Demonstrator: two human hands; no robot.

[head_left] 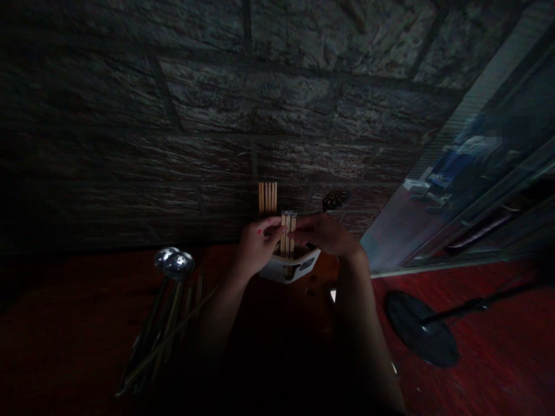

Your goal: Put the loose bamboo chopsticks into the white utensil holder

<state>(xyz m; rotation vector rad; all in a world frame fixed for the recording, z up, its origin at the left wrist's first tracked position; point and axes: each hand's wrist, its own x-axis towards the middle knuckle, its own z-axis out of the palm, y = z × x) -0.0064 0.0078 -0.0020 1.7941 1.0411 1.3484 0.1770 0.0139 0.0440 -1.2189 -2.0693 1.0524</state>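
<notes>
Left hand (259, 244) and right hand (324, 232) grasped a bunch of chopsticks (287, 242) from left and right. Slim, pale and upright, it stood between them, lower ends inside a white container (274, 271)

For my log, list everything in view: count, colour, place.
Holder: one, white, centre
Front chopsticks: several, tan, at holder
Back chopsticks: about five, tan, behind
Slotted spoon: one, dark, behind
Ladles: two, silver, left
Loose sticks: several, tan, left
Table: one, reddish, underneath
Wall: one, grey, behind
Glass panel: one, bluish, right
Blurred shape: one, blue, in panel
Stand: one, black, right
Floor: one, red, right
Left hand: one, bare, on chopsticks
Right hand: one, bare, on chopsticks
</notes>
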